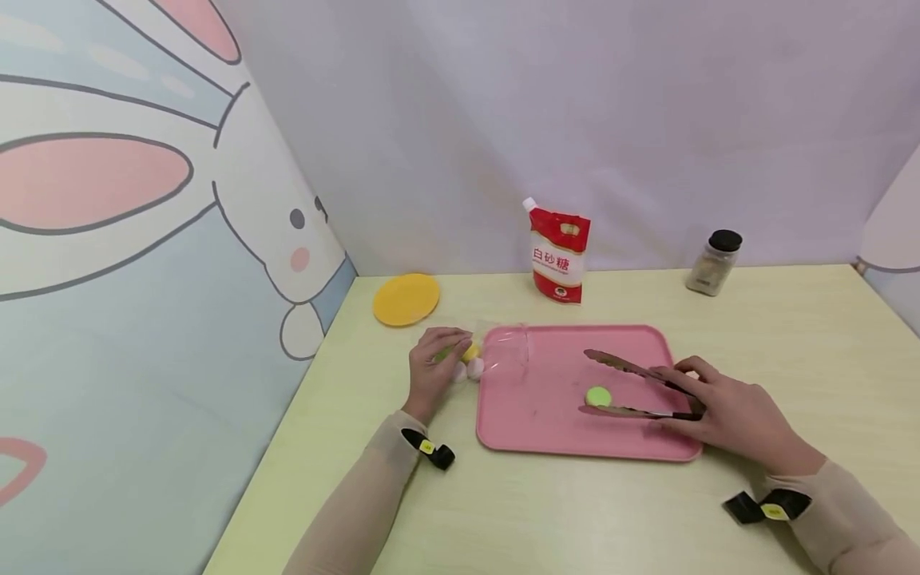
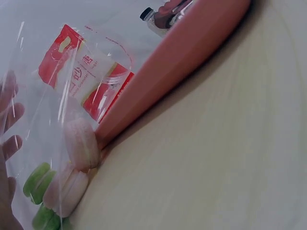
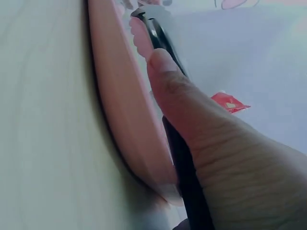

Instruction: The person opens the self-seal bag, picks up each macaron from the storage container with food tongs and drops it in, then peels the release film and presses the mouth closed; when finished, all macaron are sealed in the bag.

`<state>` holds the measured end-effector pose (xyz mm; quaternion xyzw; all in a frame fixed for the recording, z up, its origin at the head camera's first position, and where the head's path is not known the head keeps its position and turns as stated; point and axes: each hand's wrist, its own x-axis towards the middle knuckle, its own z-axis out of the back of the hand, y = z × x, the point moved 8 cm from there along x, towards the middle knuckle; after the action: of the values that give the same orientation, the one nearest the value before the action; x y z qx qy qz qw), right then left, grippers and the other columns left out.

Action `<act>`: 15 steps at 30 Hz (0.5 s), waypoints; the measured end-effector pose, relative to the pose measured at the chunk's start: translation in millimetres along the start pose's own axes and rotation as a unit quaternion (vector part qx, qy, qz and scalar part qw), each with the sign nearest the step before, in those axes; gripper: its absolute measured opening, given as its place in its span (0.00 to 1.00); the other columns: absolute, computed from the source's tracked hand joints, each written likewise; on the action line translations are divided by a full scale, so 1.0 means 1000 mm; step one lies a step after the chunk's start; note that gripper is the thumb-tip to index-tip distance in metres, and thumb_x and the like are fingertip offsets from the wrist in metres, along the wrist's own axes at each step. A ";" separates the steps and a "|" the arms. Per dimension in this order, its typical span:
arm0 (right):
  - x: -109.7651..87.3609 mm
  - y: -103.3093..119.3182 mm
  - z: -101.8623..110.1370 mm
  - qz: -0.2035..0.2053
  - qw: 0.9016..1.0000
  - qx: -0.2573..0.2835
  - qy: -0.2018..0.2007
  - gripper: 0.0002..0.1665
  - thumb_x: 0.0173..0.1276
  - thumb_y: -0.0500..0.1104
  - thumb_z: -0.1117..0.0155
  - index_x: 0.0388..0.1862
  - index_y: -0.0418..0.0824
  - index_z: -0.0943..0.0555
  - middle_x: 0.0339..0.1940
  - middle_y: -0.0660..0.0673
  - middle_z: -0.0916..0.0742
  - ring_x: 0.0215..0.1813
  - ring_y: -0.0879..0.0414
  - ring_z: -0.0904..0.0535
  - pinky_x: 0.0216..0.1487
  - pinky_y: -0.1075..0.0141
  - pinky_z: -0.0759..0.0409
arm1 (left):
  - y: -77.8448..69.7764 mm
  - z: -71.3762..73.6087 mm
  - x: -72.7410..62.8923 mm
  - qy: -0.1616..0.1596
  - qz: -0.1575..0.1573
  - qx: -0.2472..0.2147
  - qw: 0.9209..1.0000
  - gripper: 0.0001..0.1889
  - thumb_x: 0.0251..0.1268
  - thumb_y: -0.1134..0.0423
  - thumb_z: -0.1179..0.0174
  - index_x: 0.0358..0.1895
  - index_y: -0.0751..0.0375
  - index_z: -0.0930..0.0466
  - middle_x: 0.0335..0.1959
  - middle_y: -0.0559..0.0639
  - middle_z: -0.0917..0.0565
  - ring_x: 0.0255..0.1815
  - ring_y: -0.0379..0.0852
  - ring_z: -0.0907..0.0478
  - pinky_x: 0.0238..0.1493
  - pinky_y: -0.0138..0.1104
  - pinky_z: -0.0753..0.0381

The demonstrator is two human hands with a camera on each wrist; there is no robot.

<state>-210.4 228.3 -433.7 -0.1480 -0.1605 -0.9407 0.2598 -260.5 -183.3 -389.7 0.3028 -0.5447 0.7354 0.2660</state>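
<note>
Beside the tray's left end, my left hand holds a clear plastic bag of macarons, its fingers curled at the bag. Inside are a yellow macaron, pale pink macarons and green macarons. The bag's far part overlaps the pink tray. My right hand grips black-handled metal tongs over the tray's right side, the thumb along one arm in the right wrist view. Their arms are spread, and a light green macaron lies on the tray between them, close to the nearer arm.
A yellow plate lies at the table's back left. Behind the tray stands a red and white sugar pouch with a white cap. A black-lidded jar stands at the back right, near the wall.
</note>
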 end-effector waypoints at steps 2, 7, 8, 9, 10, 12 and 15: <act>0.000 0.001 0.001 0.006 1.000 -0.008 0.002 0.42 0.48 0.69 0.21 0.60 0.56 0.20 0.50 0.62 0.25 0.22 0.73 0.37 0.18 0.69 0.38 | 0.000 0.000 0.001 0.000 0.001 -0.001 1.000 0.05 0.60 0.76 0.31 0.39 0.72 0.12 0.41 0.59 0.12 0.47 0.53 0.19 0.53 0.37 0.22; 0.001 0.005 0.001 0.015 0.999 -0.028 0.000 0.41 0.48 0.73 0.25 0.55 0.53 0.20 0.50 0.59 0.25 0.20 0.74 0.38 0.18 0.69 0.37 | -0.003 0.001 0.001 0.003 0.007 0.008 1.000 0.05 0.60 0.76 0.31 0.39 0.70 0.11 0.41 0.60 0.12 0.47 0.55 0.18 0.54 0.37 0.22; 0.000 0.005 0.000 0.013 0.999 -0.030 0.003 0.41 0.48 0.74 0.26 0.54 0.52 0.20 0.50 0.59 0.25 0.20 0.74 0.39 0.17 0.69 0.37 | -0.003 0.001 0.001 0.003 0.006 0.010 1.000 0.06 0.60 0.76 0.31 0.39 0.70 0.12 0.40 0.60 0.12 0.46 0.55 0.18 0.54 0.37 0.22; 0.000 0.006 -0.001 0.012 0.999 -0.032 0.005 0.42 0.48 0.75 0.26 0.54 0.52 0.20 0.50 0.58 0.25 0.19 0.74 0.39 0.17 0.69 0.37 | -0.004 0.001 0.000 0.003 0.006 0.013 1.000 0.06 0.59 0.76 0.31 0.39 0.70 0.12 0.40 0.60 0.12 0.46 0.56 0.18 0.54 0.37 0.22; -0.001 0.006 -0.002 0.009 0.999 -0.034 0.010 0.43 0.48 0.76 0.27 0.54 0.51 0.21 0.48 0.58 0.25 0.19 0.74 0.39 0.17 0.68 0.37 | -0.004 0.001 -0.001 0.003 0.006 0.014 1.000 0.06 0.59 0.76 0.31 0.39 0.70 0.12 0.40 0.60 0.12 0.46 0.56 0.18 0.54 0.37 0.22; -0.002 0.004 -0.003 -0.006 0.999 -0.034 0.021 0.46 0.48 0.78 0.28 0.55 0.48 0.23 0.43 0.57 0.24 0.19 0.72 0.38 0.18 0.67 0.35 | -0.004 0.001 -0.002 0.002 0.004 0.014 1.000 0.06 0.59 0.77 0.31 0.39 0.70 0.12 0.40 0.60 0.12 0.46 0.56 0.18 0.53 0.36 0.21; -0.003 -0.001 -0.002 -0.039 0.998 -0.038 0.042 0.46 0.48 0.79 0.30 0.52 0.47 0.26 0.27 0.58 0.26 0.17 0.67 0.38 0.17 0.65 0.36 | -0.002 0.000 -0.001 0.001 0.003 0.003 1.000 0.06 0.59 0.77 0.31 0.39 0.70 0.11 0.40 0.60 0.12 0.46 0.56 0.19 0.54 0.37 0.22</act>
<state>-209.0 229.3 -437.0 -0.1117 -0.1193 -0.9608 0.2241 -258.0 -183.0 -389.0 0.3013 -0.5433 0.7380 0.2634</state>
